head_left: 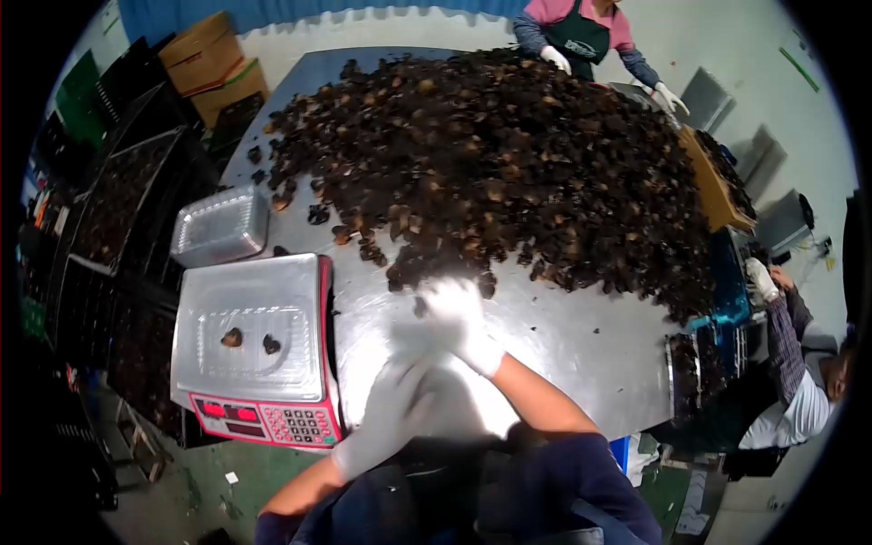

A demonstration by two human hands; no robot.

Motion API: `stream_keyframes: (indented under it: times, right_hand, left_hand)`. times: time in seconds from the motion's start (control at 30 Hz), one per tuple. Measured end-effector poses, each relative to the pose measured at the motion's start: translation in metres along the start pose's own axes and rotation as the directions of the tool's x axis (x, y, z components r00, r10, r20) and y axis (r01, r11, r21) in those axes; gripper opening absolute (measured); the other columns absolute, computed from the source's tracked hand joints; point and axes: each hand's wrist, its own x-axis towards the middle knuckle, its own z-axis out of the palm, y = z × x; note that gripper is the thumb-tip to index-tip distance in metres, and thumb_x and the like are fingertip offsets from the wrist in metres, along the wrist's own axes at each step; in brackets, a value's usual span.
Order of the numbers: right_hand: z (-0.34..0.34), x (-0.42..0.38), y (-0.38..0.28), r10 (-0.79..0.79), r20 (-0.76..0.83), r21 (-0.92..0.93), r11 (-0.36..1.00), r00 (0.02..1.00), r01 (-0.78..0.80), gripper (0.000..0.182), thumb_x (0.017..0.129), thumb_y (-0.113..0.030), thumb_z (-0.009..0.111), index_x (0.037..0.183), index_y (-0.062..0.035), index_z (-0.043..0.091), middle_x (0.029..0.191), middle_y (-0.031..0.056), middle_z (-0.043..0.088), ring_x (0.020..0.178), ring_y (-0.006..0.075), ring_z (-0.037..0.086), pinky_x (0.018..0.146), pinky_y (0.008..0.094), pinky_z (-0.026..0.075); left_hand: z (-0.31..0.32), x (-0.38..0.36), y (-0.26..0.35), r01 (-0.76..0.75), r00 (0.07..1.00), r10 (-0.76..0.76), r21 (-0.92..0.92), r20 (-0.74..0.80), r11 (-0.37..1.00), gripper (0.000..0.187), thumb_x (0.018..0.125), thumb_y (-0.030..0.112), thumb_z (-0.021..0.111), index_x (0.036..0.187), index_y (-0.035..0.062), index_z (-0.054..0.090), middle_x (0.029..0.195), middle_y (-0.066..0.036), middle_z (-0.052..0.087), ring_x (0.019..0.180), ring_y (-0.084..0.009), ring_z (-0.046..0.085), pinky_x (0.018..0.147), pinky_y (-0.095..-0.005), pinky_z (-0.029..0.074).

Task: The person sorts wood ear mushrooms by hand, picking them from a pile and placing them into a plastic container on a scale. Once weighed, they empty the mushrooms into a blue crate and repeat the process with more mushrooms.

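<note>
1. The heap (509, 154) of dark pieces covers much of the table (581, 363), ahead of the person. Its long axis slants from the upper left down to the lower right, and its right end tapers toward the table's right side.
2. A short tongue of the heap points back toward the person, ending just beyond the right hand (456, 313).
3. The right forearm comes in from the lower right and slants up and left. The hand is gloved, palm apparently down, fingers toward the heap's near edge. Blur hides whether they touch or pinch a piece; I cannot tell.
4. The left hand (389, 409), gloved too, is lower and nearer the body, beside the scale (259, 421). Its forearm rises from the lower left, and its fingers point up and right, toward the other hand. Blur again: I cannot tell whether they are spread or closed.
5. The scale, left of the hands, has its keypad facing the person. Two pieces (232, 338) lie apart on its top.
6. Behind the scale sits a clear box (221, 227), its long side running roughly left to right.
</note>
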Motion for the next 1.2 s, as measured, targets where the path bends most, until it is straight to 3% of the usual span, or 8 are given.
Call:
stream_keyframes:
  times: [0.1,0.27,0.37,0.43,0.53,0.67,0.97,1.2]
  right_hand:
    - [-0.034,-0.048,0.027,0.072,-0.085,0.034,0.997,0.994,-0.069,0.026,0.079,-0.018,0.065,0.104,-0.0110,0.067,0.114,0.0102,0.062,0.113,0.0279,0.055,0.097,0.0452,0.038]
    - [-0.071,-0.008,0.073,0.255,-0.223,0.232,0.951,0.941,-0.202,0.039,0.081,-0.016,0.071,0.118,-0.0096,0.064,0.122,0.0147,0.060,0.119,0.0325,0.053,0.098,0.0454,0.043]
    - [-0.061,0.078,0.102,0.203,-0.335,0.130,0.977,0.920,-0.169,0.052,0.082,-0.033,0.074,0.128,-0.0147,0.060,0.135,0.0135,0.053,0.130,0.0318,0.044,0.101,0.0491,0.038]
    - [-0.050,0.125,0.105,0.279,-0.238,-0.091,0.947,0.930,-0.307,0.065,0.076,-0.044,0.077,0.133,-0.0183,0.059,0.138,0.0118,0.051,0.134,0.0332,0.040,0.101,0.0541,0.037]
    - [-0.038,0.128,0.109,0.268,0.136,-0.293,0.930,0.954,-0.220,0.061,0.069,-0.056,0.077,0.117,-0.0195,0.069,0.130,0.0083,0.058,0.133,0.0304,0.041,0.096,0.0509,0.039]
    - [-0.056,0.067,0.099,0.188,0.128,-0.227,0.961,0.974,-0.155,0.040,0.070,-0.039,0.078,0.102,-0.0157,0.071,0.104,0.0057,0.064,0.108,0.0259,0.056,0.087,0.0437,0.042]
    - [-0.096,-0.090,0.105,0.472,-0.184,0.176,0.879,0.862,-0.444,0.038,0.079,-0.011,0.074,0.116,-0.0113,0.067,0.120,0.0094,0.064,0.112,0.0300,0.061,0.096,0.0382,0.048]
    - [-0.104,-0.105,0.059,0.490,-0.315,0.115,0.870,0.813,-0.480,0.041,0.080,-0.003,0.069,0.120,-0.0051,0.064,0.125,0.0170,0.062,0.116,0.0360,0.057,0.100,0.0426,0.045]
  left_hand:
    - [0.062,0.015,-0.026,0.183,0.983,-0.176,0.271,-0.048,0.945,0.090,0.078,0.024,0.073,0.147,-0.0091,0.025,0.151,-0.032,0.026,0.139,-0.0493,0.028,0.113,-0.0537,0.028]
    - [0.089,0.022,-0.041,0.247,0.968,-0.217,0.357,-0.123,0.901,0.093,0.082,0.031,0.071,0.146,-0.0138,0.022,0.152,-0.035,0.022,0.143,-0.0510,0.018,0.116,-0.0567,0.018]
    - [0.092,0.020,-0.041,0.242,0.970,-0.220,0.345,-0.103,0.907,0.092,0.083,0.032,0.071,0.146,-0.0139,0.021,0.153,-0.034,0.020,0.144,-0.0507,0.015,0.117,-0.0572,0.016]
    - [0.092,0.022,-0.041,0.255,0.966,-0.224,0.324,-0.129,0.911,0.093,0.084,0.032,0.071,0.146,-0.0136,0.020,0.153,-0.034,0.020,0.144,-0.0514,0.015,0.117,-0.0576,0.015]
    - [0.091,0.021,-0.042,0.252,0.964,-0.204,0.332,-0.172,0.909,0.095,0.083,0.030,0.071,0.146,-0.0155,0.017,0.152,-0.036,0.019,0.143,-0.0525,0.016,0.117,-0.0576,0.015]
    - [0.092,0.020,-0.044,0.264,0.960,-0.217,0.310,-0.178,0.913,0.096,0.081,0.026,0.072,0.145,-0.0173,0.016,0.151,-0.038,0.018,0.142,-0.0532,0.017,0.117,-0.0575,0.015]
    - [0.092,0.017,-0.050,0.240,0.957,-0.194,0.221,-0.214,0.945,0.094,0.081,0.024,0.069,0.149,-0.0121,0.014,0.155,-0.034,0.014,0.144,-0.0505,0.014,0.119,-0.0554,0.013]
    - [0.069,0.015,-0.031,0.153,0.975,-0.135,0.094,-0.178,0.984,0.082,0.085,0.018,0.064,0.152,-0.0015,0.021,0.157,-0.025,0.020,0.146,-0.0419,0.020,0.118,-0.0494,0.018]
